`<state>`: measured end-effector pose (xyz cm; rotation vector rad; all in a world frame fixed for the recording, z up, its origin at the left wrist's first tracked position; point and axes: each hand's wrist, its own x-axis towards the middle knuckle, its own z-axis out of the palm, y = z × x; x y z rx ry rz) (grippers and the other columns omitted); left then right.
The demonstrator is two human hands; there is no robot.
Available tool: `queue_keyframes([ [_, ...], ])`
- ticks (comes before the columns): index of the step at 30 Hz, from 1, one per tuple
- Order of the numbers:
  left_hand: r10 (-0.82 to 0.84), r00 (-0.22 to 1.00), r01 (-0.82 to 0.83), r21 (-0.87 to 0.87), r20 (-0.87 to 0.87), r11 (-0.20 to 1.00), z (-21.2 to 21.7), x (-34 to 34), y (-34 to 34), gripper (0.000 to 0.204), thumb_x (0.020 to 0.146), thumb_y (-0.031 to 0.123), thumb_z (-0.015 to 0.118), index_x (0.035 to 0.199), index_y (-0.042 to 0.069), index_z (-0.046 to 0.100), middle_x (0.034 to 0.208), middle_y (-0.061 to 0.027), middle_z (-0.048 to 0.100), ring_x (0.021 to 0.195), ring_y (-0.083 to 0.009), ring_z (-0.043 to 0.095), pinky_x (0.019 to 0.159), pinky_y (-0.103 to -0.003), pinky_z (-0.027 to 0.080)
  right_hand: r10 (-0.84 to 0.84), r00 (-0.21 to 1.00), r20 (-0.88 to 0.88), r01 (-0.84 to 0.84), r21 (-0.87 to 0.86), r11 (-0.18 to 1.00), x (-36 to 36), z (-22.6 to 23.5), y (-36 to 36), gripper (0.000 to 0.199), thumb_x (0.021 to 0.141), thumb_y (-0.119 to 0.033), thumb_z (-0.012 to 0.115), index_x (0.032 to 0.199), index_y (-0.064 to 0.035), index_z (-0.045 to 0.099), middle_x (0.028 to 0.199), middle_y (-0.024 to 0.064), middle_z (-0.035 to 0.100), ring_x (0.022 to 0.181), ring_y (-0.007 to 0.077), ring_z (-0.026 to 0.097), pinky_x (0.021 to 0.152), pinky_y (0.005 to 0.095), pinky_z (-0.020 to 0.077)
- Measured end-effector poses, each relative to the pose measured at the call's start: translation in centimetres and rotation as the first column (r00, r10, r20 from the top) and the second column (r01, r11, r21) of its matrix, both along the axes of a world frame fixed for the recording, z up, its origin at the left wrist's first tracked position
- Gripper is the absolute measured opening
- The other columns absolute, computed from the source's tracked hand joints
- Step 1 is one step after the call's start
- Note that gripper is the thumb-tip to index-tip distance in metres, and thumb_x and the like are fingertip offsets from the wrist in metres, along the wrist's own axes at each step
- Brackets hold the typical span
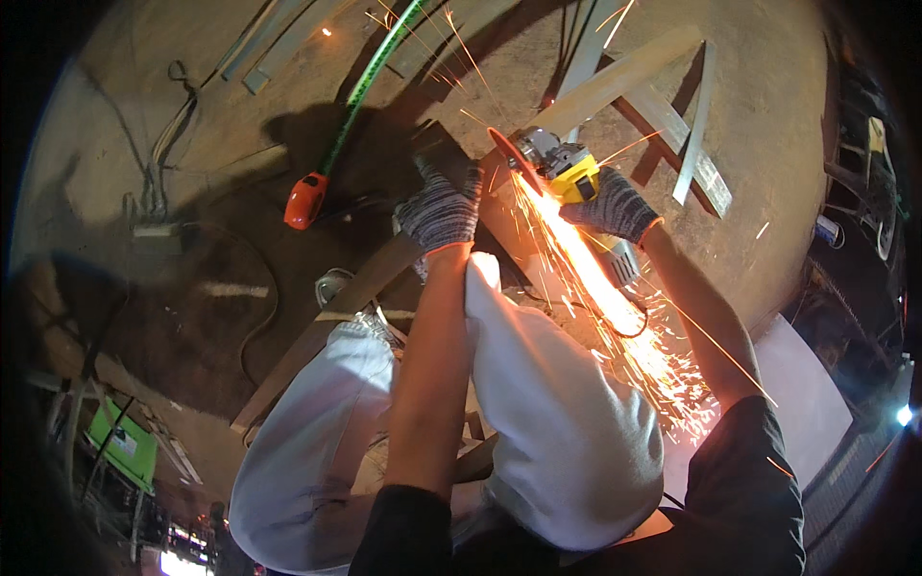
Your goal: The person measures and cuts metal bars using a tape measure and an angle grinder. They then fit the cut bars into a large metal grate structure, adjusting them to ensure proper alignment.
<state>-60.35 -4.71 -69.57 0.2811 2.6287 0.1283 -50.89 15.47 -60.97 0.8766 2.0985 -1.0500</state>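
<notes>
My right hand (619, 206), in a grey striped knit glove, grips a yellow and grey angle grinder (576, 180). Its disc (509, 152) glows orange at the rim, and a bright stream of sparks (586, 254) pours from it down toward my right side. Just left of the disc, my gloved left hand (442, 206) is closed around a long metal bar (322, 341), with its index finger and thumb stretched along the top. The bar slants from lower left to upper right. Glare hides the exact place where the disc meets the metal.
A green tape measure blade (370, 77) runs out from its orange case (305, 200) on the floor. Loose metal strips (693, 125) lie at the upper right. Cables (158, 173) sit at the left, near a green panel (123, 446). My knees in pale trousers (567, 413) flank the work.
</notes>
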Motion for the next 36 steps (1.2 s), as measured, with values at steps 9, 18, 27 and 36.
queue_keyframes([
  [9, 0.080, 0.982, -0.091, 0.058, 0.169, 0.994, 1.4, -1.0, 0.0, 0.098, 0.074, 0.071, 0.047, 0.141, 0.002, 0.024, 0.101, -0.0316, 0.060, 0.096, -0.0421, 0.059, 0.090, -0.050, 0.039, -0.079, 0.993, -0.084, 0.065, -0.162, 0.985, 0.2, -0.4, 0.0, 0.043, 0.064, -0.026, 0.077, 0.099, -0.0060, 0.060, 0.087, 0.0077, 0.066, 0.077, 0.0172, 0.062, 0.073, 0.0312, 0.0498],
  [18, 0.072, 0.964, -0.096, 0.083, 0.255, 0.992, 2.3, -1.4, -0.1, 0.097, 0.076, 0.070, 0.045, 0.140, 0.002, 0.024, 0.100, -0.0272, 0.062, 0.094, -0.0382, 0.061, 0.091, -0.047, 0.038, -0.167, 0.983, -0.076, 0.138, -0.293, 0.946, 0.5, -0.8, 0.1, 0.051, 0.064, -0.028, 0.081, 0.103, -0.0039, 0.057, 0.090, 0.0055, 0.064, 0.079, 0.0138, 0.060, 0.072, 0.0285, 0.0493],
  [27, 0.018, 0.992, -0.005, 0.106, -0.128, 0.994, -0.5, 0.3, -0.5, 0.096, 0.076, 0.072, 0.041, 0.140, 0.002, 0.025, 0.086, -0.0243, 0.065, 0.081, -0.0351, 0.064, 0.082, -0.048, 0.042, -0.174, 0.984, -0.040, 0.157, -0.263, 0.952, 0.6, -1.3, 0.7, 0.045, 0.066, -0.018, 0.080, 0.103, -0.0053, 0.058, 0.090, 0.0034, 0.065, 0.078, 0.0117, 0.059, 0.069, 0.0280, 0.0497],
  [36, 0.033, 0.980, -0.042, 0.044, 0.198, 0.998, 1.6, -1.0, -0.2, 0.096, 0.076, 0.071, 0.043, 0.141, 0.004, 0.024, 0.095, -0.0265, 0.063, 0.086, -0.0353, 0.064, 0.088, -0.047, 0.040, -0.159, 0.972, -0.174, 0.113, -0.249, 0.962, 0.3, -1.5, 0.3, 0.049, 0.063, -0.023, 0.080, 0.103, -0.0059, 0.059, 0.088, 0.0038, 0.064, 0.078, 0.0138, 0.059, 0.072, 0.0303, 0.0487],
])
